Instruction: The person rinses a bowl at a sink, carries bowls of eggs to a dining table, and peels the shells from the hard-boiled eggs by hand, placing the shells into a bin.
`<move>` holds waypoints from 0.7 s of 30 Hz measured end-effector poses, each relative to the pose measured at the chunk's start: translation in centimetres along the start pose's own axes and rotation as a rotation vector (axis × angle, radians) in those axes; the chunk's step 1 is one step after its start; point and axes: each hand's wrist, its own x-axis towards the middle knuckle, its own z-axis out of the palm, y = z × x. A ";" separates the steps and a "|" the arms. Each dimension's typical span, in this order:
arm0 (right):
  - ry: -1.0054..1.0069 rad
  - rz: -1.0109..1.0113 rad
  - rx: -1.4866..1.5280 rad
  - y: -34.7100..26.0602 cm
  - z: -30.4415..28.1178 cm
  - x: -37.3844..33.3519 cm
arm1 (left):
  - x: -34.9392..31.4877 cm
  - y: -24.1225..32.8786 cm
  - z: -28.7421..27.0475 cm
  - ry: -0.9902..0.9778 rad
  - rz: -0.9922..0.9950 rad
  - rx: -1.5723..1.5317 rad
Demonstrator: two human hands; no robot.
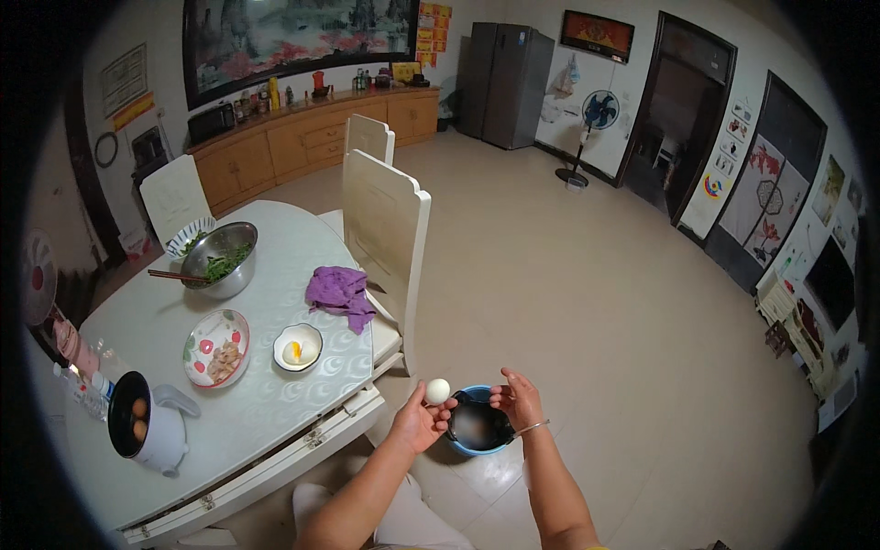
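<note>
A smooth white peeled egg [437,391] rests in the fingers of my left hand [420,425]. My right hand [521,403] is raised a short way to its right, fingers apart and holding nothing; a bracelet circles that wrist. Below and between both hands stands a blue bin [477,452] with a black liner, its inside blurred. On the table to the left, a small scalloped bowl [284,361] holds egg white with some yellow yolk showing. Brown eggs [139,418] sit in a white electric pot [165,443] near the table's left side.
The pale round table [284,417] also carries a steel bowl [236,280] of greens with chopsticks, a patterned bowl [240,367] of meat pieces, a purple cloth [339,295] and bottles. White chairs [390,234] stand around it. A fan [600,110] and refrigerator [502,87] are farther back.
</note>
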 end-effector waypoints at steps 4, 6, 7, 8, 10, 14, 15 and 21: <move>-0.151 0.099 0.146 0.2 1.3 -0.7 | -1.7 0.4 -1.8 -0.023 0.006 -0.009; -0.191 0.123 -0.037 1.3 2.5 -0.7 | -2.5 0.6 -3.1 -0.075 0.032 0.008; -0.132 -0.046 -0.758 1.3 3.5 -1.4 | -2.8 0.7 -3.4 -0.093 0.018 0.003; -0.061 -0.261 -1.464 1.5 4.3 -2.0 | -3.5 0.8 -3.4 -0.095 0.049 0.022; 0.079 -0.638 -1.261 5.1 3.1 -0.1 | -5.8 2.1 -2.9 -0.084 0.117 0.058; -0.164 -0.549 -0.942 5.2 10.5 -0.7 | -12.5 6.5 -4.3 -0.084 0.319 0.019; -0.182 -0.534 -0.888 5.4 12.0 -0.7 | -14.1 7.5 -4.8 -0.068 0.365 0.013; -0.313 -0.513 -0.487 8.5 19.2 -0.5 | -23.4 12.5 -8.0 -0.020 0.601 0.022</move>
